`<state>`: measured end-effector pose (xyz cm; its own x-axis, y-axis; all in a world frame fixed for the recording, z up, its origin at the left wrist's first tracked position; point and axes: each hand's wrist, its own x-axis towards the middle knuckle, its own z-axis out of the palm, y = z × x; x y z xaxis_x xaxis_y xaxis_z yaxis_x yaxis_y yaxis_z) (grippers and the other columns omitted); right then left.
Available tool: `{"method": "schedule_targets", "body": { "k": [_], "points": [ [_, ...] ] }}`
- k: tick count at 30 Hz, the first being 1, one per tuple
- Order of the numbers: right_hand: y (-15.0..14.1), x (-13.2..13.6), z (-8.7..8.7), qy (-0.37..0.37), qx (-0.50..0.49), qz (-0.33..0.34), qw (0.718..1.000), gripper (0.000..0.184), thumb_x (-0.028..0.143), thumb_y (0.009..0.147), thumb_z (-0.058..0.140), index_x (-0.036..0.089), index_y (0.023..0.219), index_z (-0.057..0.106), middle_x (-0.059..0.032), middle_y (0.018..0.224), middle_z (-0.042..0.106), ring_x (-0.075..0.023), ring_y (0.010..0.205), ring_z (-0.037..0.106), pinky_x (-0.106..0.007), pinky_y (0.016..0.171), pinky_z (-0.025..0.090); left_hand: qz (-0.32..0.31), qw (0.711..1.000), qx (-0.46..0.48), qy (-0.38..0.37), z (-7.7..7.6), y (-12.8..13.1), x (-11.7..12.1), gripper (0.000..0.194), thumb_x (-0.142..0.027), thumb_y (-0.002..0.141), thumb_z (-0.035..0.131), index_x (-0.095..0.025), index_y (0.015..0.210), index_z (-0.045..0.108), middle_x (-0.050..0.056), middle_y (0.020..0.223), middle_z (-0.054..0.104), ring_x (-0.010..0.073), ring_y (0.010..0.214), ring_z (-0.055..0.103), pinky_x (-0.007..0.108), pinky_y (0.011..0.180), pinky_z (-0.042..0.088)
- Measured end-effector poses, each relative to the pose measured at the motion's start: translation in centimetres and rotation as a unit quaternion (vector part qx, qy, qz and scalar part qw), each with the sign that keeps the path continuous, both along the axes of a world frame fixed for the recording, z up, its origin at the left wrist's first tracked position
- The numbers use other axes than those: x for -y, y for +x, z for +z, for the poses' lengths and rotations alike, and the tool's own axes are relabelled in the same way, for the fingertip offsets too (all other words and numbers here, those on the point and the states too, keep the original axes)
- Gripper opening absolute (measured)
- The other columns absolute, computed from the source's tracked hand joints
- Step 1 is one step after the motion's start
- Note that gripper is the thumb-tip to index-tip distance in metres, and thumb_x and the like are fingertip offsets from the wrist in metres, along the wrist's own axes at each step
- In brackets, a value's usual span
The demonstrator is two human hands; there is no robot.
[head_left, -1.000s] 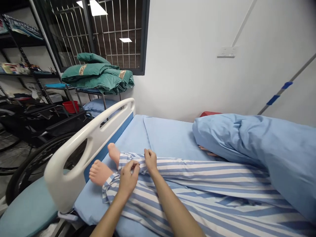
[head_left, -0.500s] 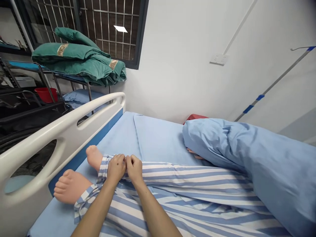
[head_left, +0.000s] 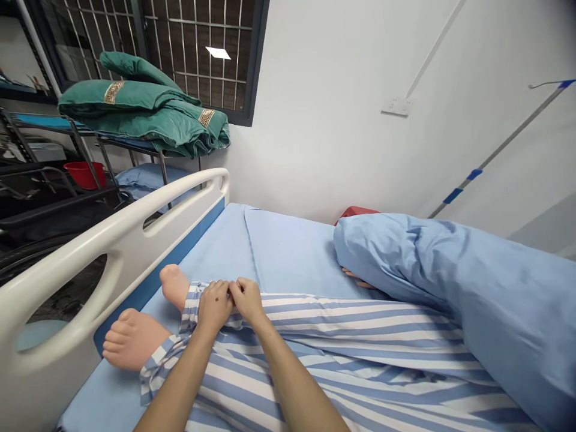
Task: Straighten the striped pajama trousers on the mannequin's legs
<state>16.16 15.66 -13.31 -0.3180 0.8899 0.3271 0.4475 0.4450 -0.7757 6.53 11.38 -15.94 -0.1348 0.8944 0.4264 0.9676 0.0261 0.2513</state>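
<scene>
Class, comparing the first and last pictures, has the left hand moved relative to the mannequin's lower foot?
Yes: the left hand now sits farther from the mannequin's lower foot, shifted toward the right hand.

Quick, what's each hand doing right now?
Left hand: closed, fingers pinching the striped trouser cuff.
Right hand: closed, pinching the same cuff.

Left hand [head_left: 215, 306], right hand [head_left: 246, 300] touching
</scene>
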Motion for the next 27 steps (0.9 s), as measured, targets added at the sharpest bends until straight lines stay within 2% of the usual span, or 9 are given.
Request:
{"method": "schedule_targets", "body": {
  "k": [4,11,13,16,18,20,22,23,27],
  "points": [
    [0.0,-0.7,-2.1,-0.011,-0.003,-0.015,1.0,0.033,0.028,0.077,0.042,0.018,0.047,0.032,0.0061,0.044,0.031,-0.0081,0.046,0.03,-0.023,0.048,0.019,0.004,1.0,-0.009,-0.003,0.1,0.1,-0.1,0.015,-0.022,0.081,0.041,-0.019,0.076,0.055,0.004,0.077,0.06,0.0196,0.078,0.051,0.03,0.071,0.035],
    [0.0,-0.7,-2.0,-0.027,-0.041,-0.022,0.999,0.035,0.03,0.078,0.044,0.018,0.047,0.034,0.0066,0.044,0.032,-0.0082,0.046,0.03,-0.023,0.049,0.021,0.033,0.999,0.021,-0.014,0.4,0.8,-0.1,0.016,-0.021,0.08,0.039,-0.019,0.074,0.054,0.005,0.075,0.06,0.0193,0.078,0.051,0.03,0.07,0.035],
    [0.0,-1.0,-1.9,-0.051,-0.084,-0.025,0.995,0.035,0.032,0.078,0.045,0.018,0.047,0.033,0.0066,0.044,0.032,-0.0081,0.047,0.03,-0.022,0.049,0.023,0.058,0.995,0.074,-0.015,1.4,1.5,-0.1,0.017,-0.02,0.079,0.038,-0.019,0.071,0.053,0.004,0.076,0.06,0.018,0.078,0.051,0.029,0.069,0.035],
    [0.3,-1.6,-1.7,-0.107,-0.189,-0.004,0.976,0.037,0.037,0.079,0.043,0.018,0.048,0.034,0.0061,0.046,0.033,-0.0082,0.048,0.032,-0.022,0.049,0.026,0.064,0.978,0.2,0.0,4.0,2.6,-0.7,0.02,-0.027,0.08,0.039,-0.019,0.067,0.051,0.001,0.069,0.057,0.0141,0.069,0.05,0.026,0.065,0.034],
    [0.5,-2.0,-1.5,-0.139,-0.251,0.01,0.958,0.038,0.039,0.079,0.042,0.018,0.048,0.036,0.0057,0.046,0.034,-0.0083,0.047,0.032,-0.022,0.048,0.027,0.058,0.947,0.315,0.028,5.6,3.2,-1.5,0.025,-0.032,0.08,0.04,-0.019,0.06,0.047,-0.003,0.058,0.05,0.0113,0.06,0.046,0.023,0.059,0.033],
    [0.6,-2.3,-1.3,-0.161,-0.285,0.008,0.945,0.038,0.04,0.078,0.044,0.018,0.048,0.037,0.0055,0.045,0.034,-0.0082,0.046,0.032,-0.022,0.047,0.028,0.062,0.903,0.42,0.069,6.1,3.7,-2.5,0.029,-0.035,0.079,0.04,-0.019,0.055,0.04,-0.005,0.05,0.039,0.0094,0.052,0.04,0.022,0.053,0.031],
    [0.6,-2.3,-1.3,-0.171,-0.294,0.002,0.94,0.038,0.039,0.077,0.045,0.018,0.047,0.037,0.0055,0.044,0.034,-0.008,0.046,0.031,-0.022,0.046,0.028,0.077,0.876,0.466,0.093,5.3,4.0,-3.2,0.031,-0.035,0.08,0.038,-0.02,0.053,0.035,-0.005,0.048,0.034,0.0089,0.05,0.036,0.021,0.051,0.029],
    [0.6,-2.3,-1.2,-0.171,-0.292,0.0,0.941,0.038,0.039,0.077,0.046,0.018,0.047,0.036,0.0057,0.044,0.033,-0.0078,0.046,0.03,-0.022,0.046,0.027,0.081,0.881,0.457,0.09,4.5,4.1,-3.4,0.031,-0.034,0.08,0.037,-0.02,0.053,0.035,-0.005,0.049,0.036,0.0091,0.05,0.036,0.022,0.051,0.028],
    [0.5,-1.9,-1.2,-0.157,-0.27,-0.02,0.95,0.038,0.037,0.075,0.047,0.019,0.048,0.027,0.0066,0.046,0.024,-0.0072,0.047,0.025,-0.022,0.043,0.025,0.093,0.95,0.298,0.033,1.1,4.3,-3.0,0.032,-0.032,0.084,0.033,-0.019,0.058,0.045,-0.001,0.054,0.048,0.0112,0.055,0.041,0.024,0.056,0.024]
  ]
}}
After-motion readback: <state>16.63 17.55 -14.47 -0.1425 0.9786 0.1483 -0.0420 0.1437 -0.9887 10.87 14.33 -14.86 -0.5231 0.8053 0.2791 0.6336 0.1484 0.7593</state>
